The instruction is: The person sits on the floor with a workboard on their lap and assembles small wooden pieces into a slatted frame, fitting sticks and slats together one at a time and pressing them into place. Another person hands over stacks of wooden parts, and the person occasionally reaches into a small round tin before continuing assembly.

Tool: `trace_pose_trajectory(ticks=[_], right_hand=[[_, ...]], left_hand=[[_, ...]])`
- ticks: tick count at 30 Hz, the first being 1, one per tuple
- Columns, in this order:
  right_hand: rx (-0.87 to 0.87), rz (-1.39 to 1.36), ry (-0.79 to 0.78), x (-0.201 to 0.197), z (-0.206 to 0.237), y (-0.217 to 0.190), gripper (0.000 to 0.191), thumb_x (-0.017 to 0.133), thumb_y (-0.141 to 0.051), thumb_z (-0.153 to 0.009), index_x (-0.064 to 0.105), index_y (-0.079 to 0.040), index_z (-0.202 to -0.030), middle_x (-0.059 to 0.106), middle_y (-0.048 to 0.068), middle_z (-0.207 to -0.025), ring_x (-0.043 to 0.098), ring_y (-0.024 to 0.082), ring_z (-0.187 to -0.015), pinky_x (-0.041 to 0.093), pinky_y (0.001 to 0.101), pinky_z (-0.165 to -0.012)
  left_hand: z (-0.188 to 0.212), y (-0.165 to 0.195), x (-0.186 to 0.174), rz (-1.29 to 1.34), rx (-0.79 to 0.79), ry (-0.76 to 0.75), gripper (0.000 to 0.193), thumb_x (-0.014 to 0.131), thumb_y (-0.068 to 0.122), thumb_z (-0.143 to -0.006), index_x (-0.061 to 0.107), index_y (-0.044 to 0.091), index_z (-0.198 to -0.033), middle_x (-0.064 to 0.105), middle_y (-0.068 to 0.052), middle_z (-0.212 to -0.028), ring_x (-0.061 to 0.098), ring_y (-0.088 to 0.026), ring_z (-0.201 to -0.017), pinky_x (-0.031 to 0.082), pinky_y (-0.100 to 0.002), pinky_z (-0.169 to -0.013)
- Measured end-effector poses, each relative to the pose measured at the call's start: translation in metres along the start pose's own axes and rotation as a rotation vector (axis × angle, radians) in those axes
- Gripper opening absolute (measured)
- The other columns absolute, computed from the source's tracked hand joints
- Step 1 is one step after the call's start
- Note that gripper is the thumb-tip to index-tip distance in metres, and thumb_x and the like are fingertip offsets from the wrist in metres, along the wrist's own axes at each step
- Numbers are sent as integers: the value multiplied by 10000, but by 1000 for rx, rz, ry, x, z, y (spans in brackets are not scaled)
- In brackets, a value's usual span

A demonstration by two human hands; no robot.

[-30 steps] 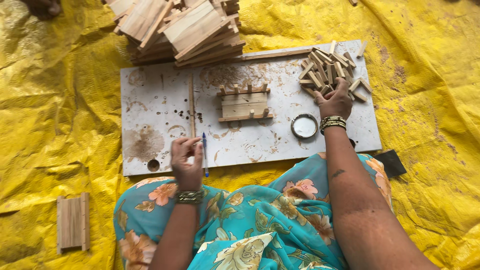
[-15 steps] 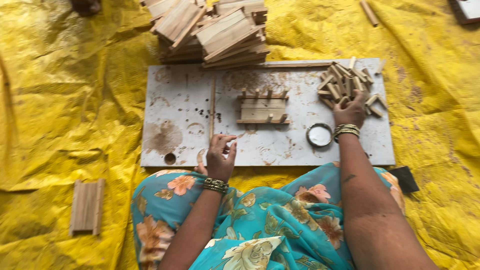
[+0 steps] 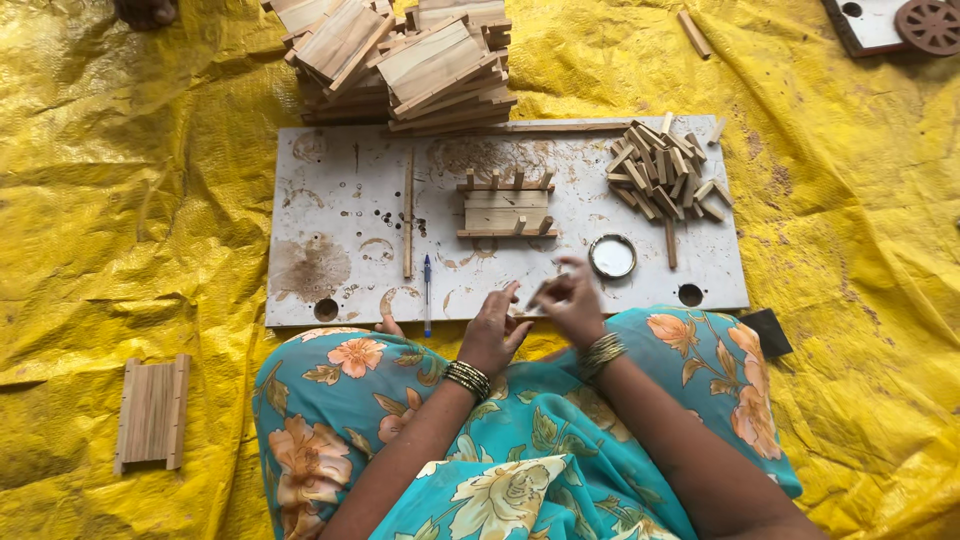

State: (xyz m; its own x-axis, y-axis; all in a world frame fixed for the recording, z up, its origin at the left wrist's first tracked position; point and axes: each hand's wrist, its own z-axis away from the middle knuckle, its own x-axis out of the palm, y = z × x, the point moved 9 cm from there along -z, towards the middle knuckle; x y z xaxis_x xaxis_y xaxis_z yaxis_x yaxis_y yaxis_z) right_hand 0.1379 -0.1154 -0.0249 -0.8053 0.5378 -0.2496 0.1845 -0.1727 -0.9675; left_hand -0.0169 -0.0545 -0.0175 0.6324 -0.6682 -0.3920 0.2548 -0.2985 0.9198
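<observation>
My left hand (image 3: 493,328) and my right hand (image 3: 570,296) meet over the near edge of a stained white board (image 3: 320,200), above my lap. The left hand's fingers are spread and hold nothing. The right hand is blurred with its fingertips pinched together; whether it holds a small piece I cannot tell. Just beyond the hands stand a round tin of white paste (image 3: 612,257) and a partly built wooden slat frame (image 3: 505,205). A heap of short wooden sticks (image 3: 660,178) lies on the board's right part. A blue pen (image 3: 427,292) and a long thin stick (image 3: 408,210) lie to the left.
A tall stack of wooden slat panels (image 3: 400,60) stands behind the board on the yellow tarp (image 3: 120,200). One finished slat panel (image 3: 152,412) lies at my left. A second board with a wooden wheel (image 3: 925,25) sits top right, a dark pad (image 3: 770,330) at my right knee.
My right hand has come back from the stick heap to the board's near edge. My left hand has shifted right to meet it. The camera view has also moved.
</observation>
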Motion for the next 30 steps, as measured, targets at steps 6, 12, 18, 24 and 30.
trace_pose_trajectory(ticks=[6, 12, 18, 24, 30], right_hand=[[-10, 10, -146, 51, 22, -25, 636, 782, -53, -819, 420, -58, -1342, 730, 29, -876, 712, 98, -868, 589, 247, -782], [-214, 383, 24, -28, -20, -42, 365, 673, -64, -914, 638, -147, -1267, 748, 40, -1013, 715, 161, -907, 581, 305, -748], [-50, 960, 382, -144, -44, -46, 585, 589, 78, -769, 753, -260, -1218, 658, 110, -1270, 590, 328, -1194, 482, 459, -1094], [299, 1065, 202, -117, -39, -28, 640, 721, -65, -763, 663, -380, -1318, 352, 89, -1563, 281, 368, -1430, 361, 487, -1146], [350, 1184, 99, -108, -37, -29, 706, 700, -63, -799, 586, -404, -1406, 251, 74, -1635, 170, 346, -1493, 262, 530, -1186]], left_hand=[[10, -3, -20, -138, 131, 174, 361, 663, 55, -896, 651, 96, -1255, 705, -195, -1096, 701, -391, -970, 576, -449, -831], [21, -16, -30, 96, -58, 204, 239, 607, 63, -931, 638, 65, -1167, 761, -143, -1006, 750, -292, -902, 584, -390, -787], [19, -54, -33, 257, -366, 219, 205, 522, 95, -1018, 539, 75, -1221, 704, -186, -982, 690, -332, -820, 555, -425, -725], [-4, -40, -25, 30, -194, 286, 221, 559, 170, -992, 500, 93, -1190, 698, -189, -1027, 690, -384, -933, 537, -490, -787], [-6, -33, -10, 26, -202, 234, 185, 569, 192, -993, 523, 101, -1148, 702, -177, -1010, 689, -387, -918, 533, -494, -787]])
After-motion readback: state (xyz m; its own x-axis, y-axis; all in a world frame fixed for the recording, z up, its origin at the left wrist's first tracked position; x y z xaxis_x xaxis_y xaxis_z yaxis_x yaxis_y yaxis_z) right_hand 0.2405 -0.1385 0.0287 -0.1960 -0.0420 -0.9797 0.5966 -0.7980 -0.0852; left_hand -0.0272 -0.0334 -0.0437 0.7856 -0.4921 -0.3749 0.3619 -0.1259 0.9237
